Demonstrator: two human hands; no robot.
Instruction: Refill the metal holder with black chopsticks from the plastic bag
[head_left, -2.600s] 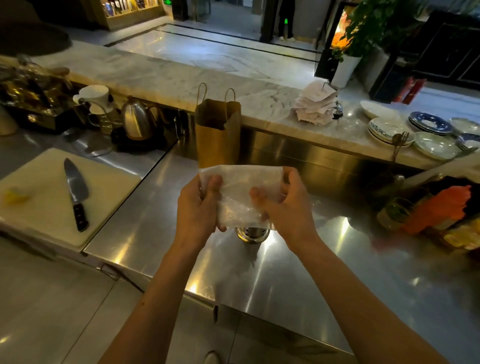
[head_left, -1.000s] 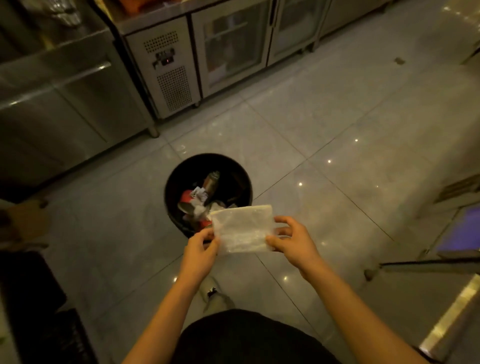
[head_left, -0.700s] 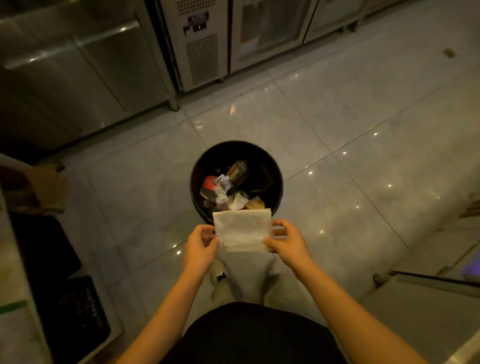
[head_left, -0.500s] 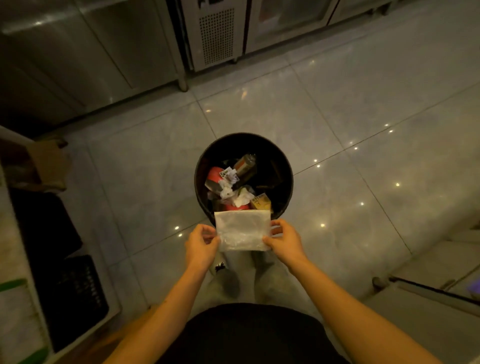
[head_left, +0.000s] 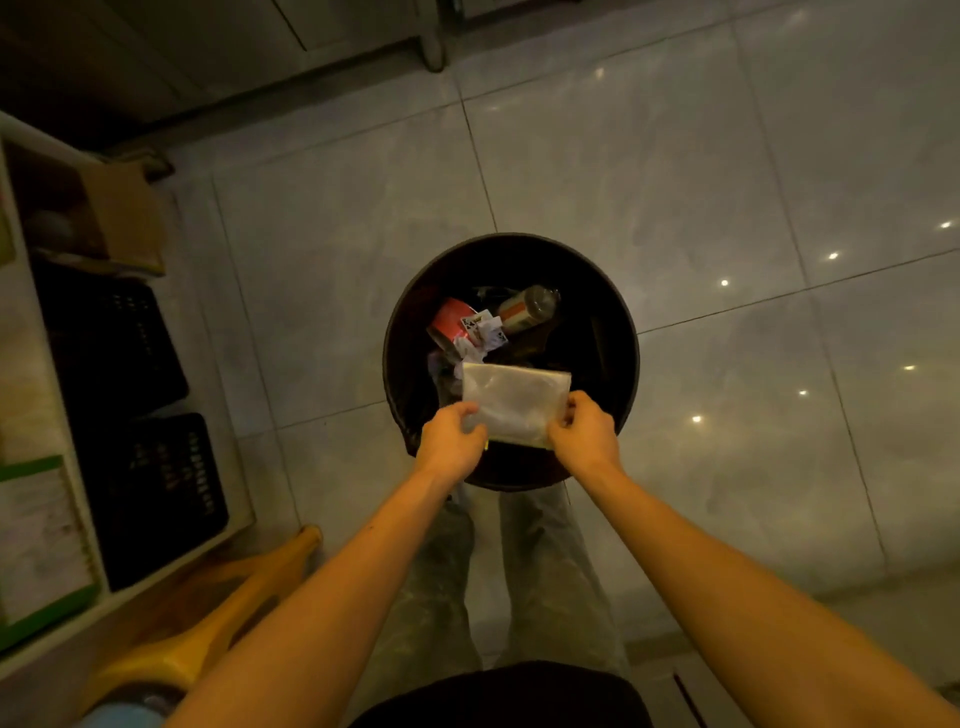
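The plastic bag is what we are holding over the open black bin on the tiled floor. It is folded flat and, as far as we can judge, empty. We are pinching its left edge with the left hand and its right edge with the right hand, fingers curled onto the film on both sides, so neither hand is free. The bag is hanging just above the rubbish inside: a bottle, a red container and some crumpled paper. Neither the metal holder nor any black chopsticks are showing here, so we are judging that the refill itself is done and only the throwing away is left.

What we are watching for is the drop going astray. The film is light and we are holding it toward the near side of the bin — if one hand is letting go before the other, the bag may be swinging, catching on the rim or sliding down outside onto the tiles. It may also be clinging to our fingers instead of falling.
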